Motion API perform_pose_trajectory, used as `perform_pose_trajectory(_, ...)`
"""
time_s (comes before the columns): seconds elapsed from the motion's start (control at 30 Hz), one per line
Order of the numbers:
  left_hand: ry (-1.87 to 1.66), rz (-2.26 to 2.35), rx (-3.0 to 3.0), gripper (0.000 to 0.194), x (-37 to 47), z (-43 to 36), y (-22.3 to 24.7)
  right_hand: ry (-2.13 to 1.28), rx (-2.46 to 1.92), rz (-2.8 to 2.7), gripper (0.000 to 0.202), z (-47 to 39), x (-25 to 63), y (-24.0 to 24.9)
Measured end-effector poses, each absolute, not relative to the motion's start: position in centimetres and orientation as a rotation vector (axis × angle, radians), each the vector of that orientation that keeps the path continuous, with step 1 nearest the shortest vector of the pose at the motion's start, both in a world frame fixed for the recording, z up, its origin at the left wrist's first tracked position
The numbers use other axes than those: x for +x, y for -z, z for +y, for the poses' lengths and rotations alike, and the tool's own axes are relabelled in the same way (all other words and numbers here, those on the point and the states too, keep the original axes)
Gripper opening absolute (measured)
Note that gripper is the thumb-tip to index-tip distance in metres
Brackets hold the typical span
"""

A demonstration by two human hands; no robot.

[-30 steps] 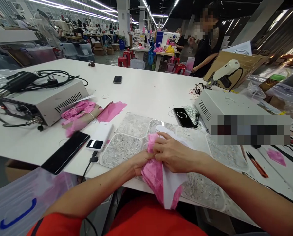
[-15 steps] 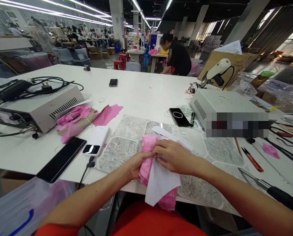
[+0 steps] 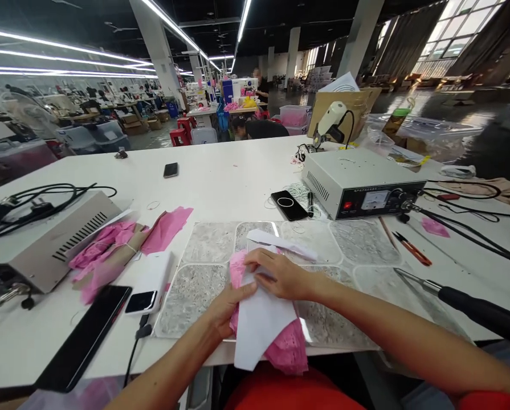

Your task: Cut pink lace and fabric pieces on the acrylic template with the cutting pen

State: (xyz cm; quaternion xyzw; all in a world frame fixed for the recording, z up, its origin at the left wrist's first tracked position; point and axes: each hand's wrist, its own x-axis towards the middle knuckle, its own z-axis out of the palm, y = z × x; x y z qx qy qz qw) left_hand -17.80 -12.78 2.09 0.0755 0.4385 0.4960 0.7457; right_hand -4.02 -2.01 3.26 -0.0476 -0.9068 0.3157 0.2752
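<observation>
A pink lace fabric piece [image 3: 288,348] hangs over the table's front edge, a white cut sheet [image 3: 261,324] lying on top of it. My left hand [image 3: 225,310] is closed around the fabric's left side, its thumb pressing on the white sheet. Bent fingers of my right hand [image 3: 280,274] grip the sheet near its upper end; their tips are partly hidden. Just beyond, a narrow white strip [image 3: 286,246] rests on the grey marble-patterned mat [image 3: 207,242].
Left are a power bank [image 3: 152,276], a black tablet-like slab [image 3: 84,336], pink cloth [image 3: 167,228] and a metal box [image 3: 62,245]. Right are a phone [image 3: 289,205], a metered box [image 3: 361,182], an orange cutter [image 3: 412,249] and a black-handled pointed tool [image 3: 472,307]. A person [image 3: 265,128] bends behind the table.
The view has turned right. The white sheet now covers more of the pink fabric, and my left thumb has come onto it. The person behind has bent lower.
</observation>
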Motion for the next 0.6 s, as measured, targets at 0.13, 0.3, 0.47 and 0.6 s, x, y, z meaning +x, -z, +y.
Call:
perform_pose_trajectory(0.13, -1.154, 1.023, 0.205, 0.040, -17.6, -13.1, -2.4, -0.690, -0.451, -2.203, 0.049, -2.8, -3.7, -1.9)
perform_pose_trajectory(0.3, -1.164, 1.032, 0.205, 0.053, -17.9, -13.5, -2.9, -1.336, -1.014, -1.819, 0.082, -3.8, -2.7, -2.0)
perform_pose_trajectory(0.47, -1.149, 1.053, 0.213, 0.058, -18.0, -13.9, -2.8, -2.240, -0.927, -1.289, 0.053, -4.6, -1.9, -3.1)
perform_pose_trajectory(0.6, -1.105, 1.082, 0.171, 0.063, -17.9, -13.6, -2.3, -2.072, -1.110, -1.290, 0.031, -4.8, -2.1, -2.9)
